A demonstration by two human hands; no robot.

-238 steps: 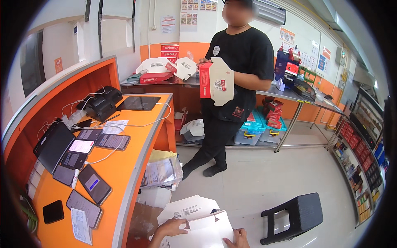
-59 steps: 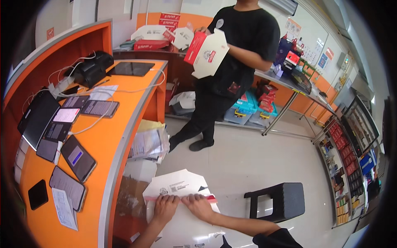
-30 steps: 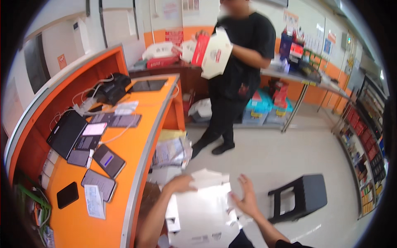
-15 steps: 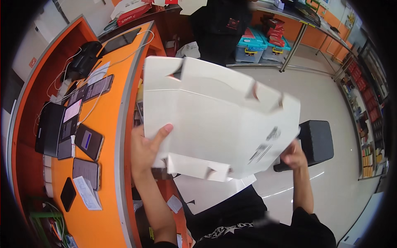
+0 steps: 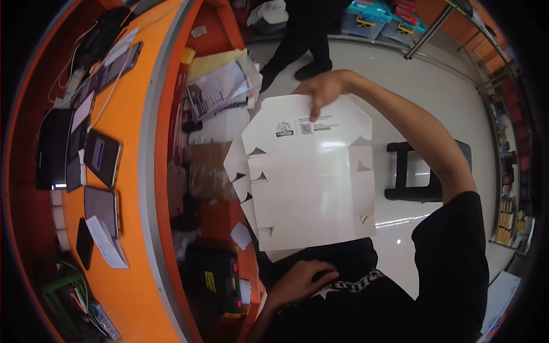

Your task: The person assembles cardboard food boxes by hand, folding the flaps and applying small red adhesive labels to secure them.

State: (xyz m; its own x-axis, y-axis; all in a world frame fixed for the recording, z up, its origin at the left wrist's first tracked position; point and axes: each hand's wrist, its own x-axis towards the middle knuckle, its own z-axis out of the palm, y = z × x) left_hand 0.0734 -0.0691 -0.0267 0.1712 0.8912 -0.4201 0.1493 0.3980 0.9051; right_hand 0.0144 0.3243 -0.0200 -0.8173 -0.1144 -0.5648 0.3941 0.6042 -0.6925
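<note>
A flat, die-cut white cardboard box blank (image 5: 303, 194) with slots and side flaps lies over my lap, its far end bearing a small dark print. At that far edge my right hand (image 5: 329, 91) is closed on the cardboard, thumb on top and the other fingers hidden beneath. Part of a second white box blank (image 5: 235, 163) pokes out under its left side. Close to my body, just below the near edge, my left hand (image 5: 303, 280) is apart from the cardboard. Its fingers are loosely stretched and nothing shows in them.
On the left runs an orange counter (image 5: 128, 228) with several phones and cables. Papers (image 5: 223, 86) and a black case (image 5: 213, 274) sit on shelves beneath it. A black stool (image 5: 417, 171) stands right. Ahead is another person's leg (image 5: 291, 51), near blue-lidded bins (image 5: 366, 23).
The box blank has come down from raised in front of me to my lap and turned. My right hand has moved to its far edge; my left hand has let go and drawn back.
</note>
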